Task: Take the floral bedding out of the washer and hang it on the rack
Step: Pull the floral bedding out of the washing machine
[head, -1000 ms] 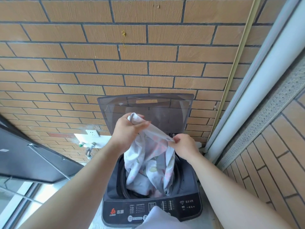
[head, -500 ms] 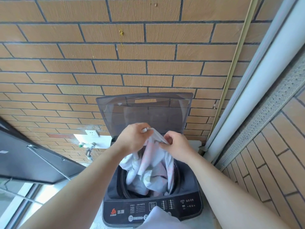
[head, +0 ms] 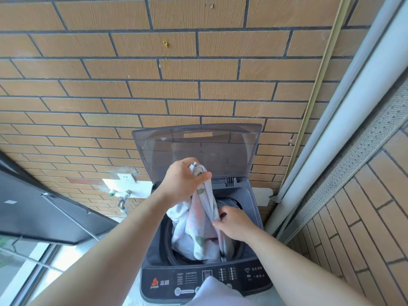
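Note:
A dark grey top-loading washer (head: 254,274) stands against the brick wall with its tinted lid (head: 196,151) raised. White floral bedding (head: 198,228) hangs out of the drum in a bunched strand. My left hand (head: 183,184) grips its top end, held above the drum opening. Lower down, my right hand (head: 234,224) pinches the bedding's right edge at the drum rim. The rest of the bedding lies inside the drum. No rack is in view.
A white socket plate and tap (head: 123,191) sit on the wall left of the washer. A dark open window frame (head: 44,208) juts in at left. A white pipe (head: 344,120) runs down the corner on the right. White cloth (head: 212,292) shows at the bottom edge.
My right hand let go near the top and dropped to the drum rim, taking the bedding lower down. My left hand kept its hold on the top end.

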The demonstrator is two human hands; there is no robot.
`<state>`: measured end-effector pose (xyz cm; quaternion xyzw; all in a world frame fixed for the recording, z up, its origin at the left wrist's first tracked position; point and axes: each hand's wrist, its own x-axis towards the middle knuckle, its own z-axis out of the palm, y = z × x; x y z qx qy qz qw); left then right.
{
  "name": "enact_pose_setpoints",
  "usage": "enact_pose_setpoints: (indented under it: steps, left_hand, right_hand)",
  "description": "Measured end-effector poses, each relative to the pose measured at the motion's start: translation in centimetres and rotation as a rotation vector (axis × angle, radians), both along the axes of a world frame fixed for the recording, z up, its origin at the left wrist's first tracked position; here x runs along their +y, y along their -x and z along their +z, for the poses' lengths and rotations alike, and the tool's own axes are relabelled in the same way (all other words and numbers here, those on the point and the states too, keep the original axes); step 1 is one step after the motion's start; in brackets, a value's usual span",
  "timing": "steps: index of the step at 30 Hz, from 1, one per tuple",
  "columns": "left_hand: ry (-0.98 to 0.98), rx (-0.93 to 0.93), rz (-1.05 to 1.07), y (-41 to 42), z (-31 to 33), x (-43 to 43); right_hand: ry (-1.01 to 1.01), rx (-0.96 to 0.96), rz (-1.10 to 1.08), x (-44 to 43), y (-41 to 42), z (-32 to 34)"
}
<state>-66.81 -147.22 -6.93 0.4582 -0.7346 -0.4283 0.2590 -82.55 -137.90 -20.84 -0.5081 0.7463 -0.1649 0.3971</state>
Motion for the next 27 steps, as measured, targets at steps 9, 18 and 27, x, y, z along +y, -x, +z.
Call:
enact_pose_setpoints:
  steps: [9, 18, 27]
  left_hand:
    - [-0.006, -0.112, -0.019, -0.3, 0.1, -0.3]
    - [0.054, -0.103, -0.012, 0.1, -0.1, 0.1]
    - [0.005, -0.014, 0.054, 0.0, -0.7, -0.3]
  right_hand:
    - [0.058, 0.038, -0.184, -0.7, -0.5, 0.5]
    - [0.252, 0.139, -0.020, -1.0, -1.7, 0.8]
    - [0.376, 0.138, -0.137, -0.9, -3.0, 1.2]
